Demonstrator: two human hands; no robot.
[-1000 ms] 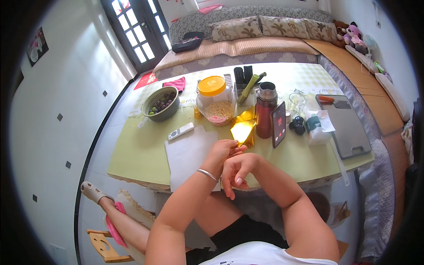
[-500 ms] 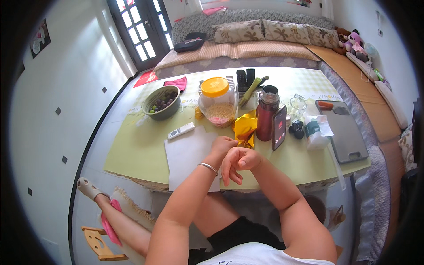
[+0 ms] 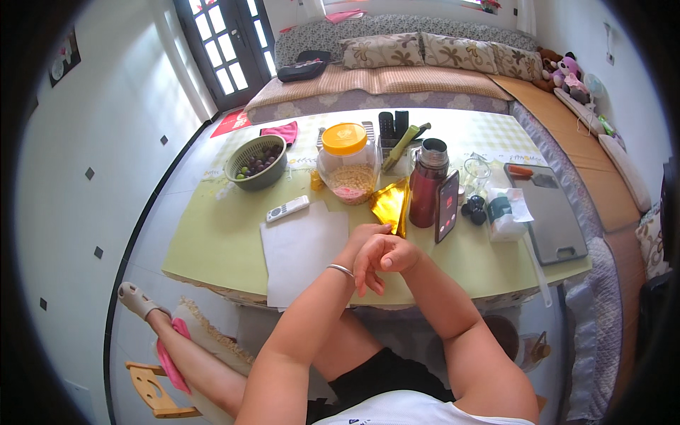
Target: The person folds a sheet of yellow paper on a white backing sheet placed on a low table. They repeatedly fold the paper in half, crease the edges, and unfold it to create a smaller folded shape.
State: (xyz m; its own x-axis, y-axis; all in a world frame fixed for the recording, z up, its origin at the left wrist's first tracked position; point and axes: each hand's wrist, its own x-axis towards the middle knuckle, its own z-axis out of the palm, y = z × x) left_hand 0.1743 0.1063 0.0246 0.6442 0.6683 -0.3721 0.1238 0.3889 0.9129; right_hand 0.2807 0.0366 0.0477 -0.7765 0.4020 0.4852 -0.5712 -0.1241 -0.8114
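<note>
Left hand [image 3: 367,234] has shifted slightly rightward over the last half second, its silver bangle [image 3: 341,269] now closer to my right hand [image 3: 388,253]. Gold foil [image 3: 389,205] has changed shape too: crumpled before, it now shows a flatter, roughly triangular face. Right hand nearly unchanged.

Left: my fingertips are at the lower edge of the foil; whether they pinch it or only rest against it, I cannot tell, since my right hand hides part of the grip. Right: my wrist is bent, fingers loosely curved downward and a little apart, nothing seen in them. It crosses in front of the left; contact between the two cannot be judged.

Foil position: on the table [image 3: 212,241], just beside the dark red flask [image 3: 428,184], which stands upright with its mouth uncovered. Phone [image 3: 447,207] upright to the flask's right. Behind the foil, toward the left, a clear jar [image 3: 347,170] with a yellow lid, partly filled with pale pieces. White paper [image 3: 301,248] lies left of my hands, a white remote [image 3: 288,209] at its upper edge. Farther left, a grey basket [image 3: 265,178] holds dark and green round fruit.
</note>
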